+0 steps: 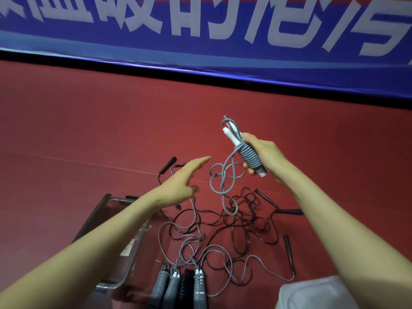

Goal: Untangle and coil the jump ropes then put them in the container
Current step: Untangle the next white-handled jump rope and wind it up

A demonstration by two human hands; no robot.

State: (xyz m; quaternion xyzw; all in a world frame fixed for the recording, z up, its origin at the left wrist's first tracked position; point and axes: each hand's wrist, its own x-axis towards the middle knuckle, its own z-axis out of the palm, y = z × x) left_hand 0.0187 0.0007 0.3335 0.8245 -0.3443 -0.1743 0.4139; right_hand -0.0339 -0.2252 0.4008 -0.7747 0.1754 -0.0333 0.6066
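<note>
My right hand grips a grey jump rope whose cord is wound in tight turns round its white handles. Its loose tail hangs in loops down to the floor. My left hand is stretched out flat beside those loops, fingers straight, holding nothing. Below lies a tangle of black and grey ropes on the red floor. Several coiled ropes, grey and black, lie side by side near the bottom edge. A clear plastic container sits at lower left, partly hidden by my left forearm.
Black handles of the tangled ropes lie scattered right and left of the pile. A blue banner with white characters runs along the far side. A white cloth-covered knee shows at bottom right.
</note>
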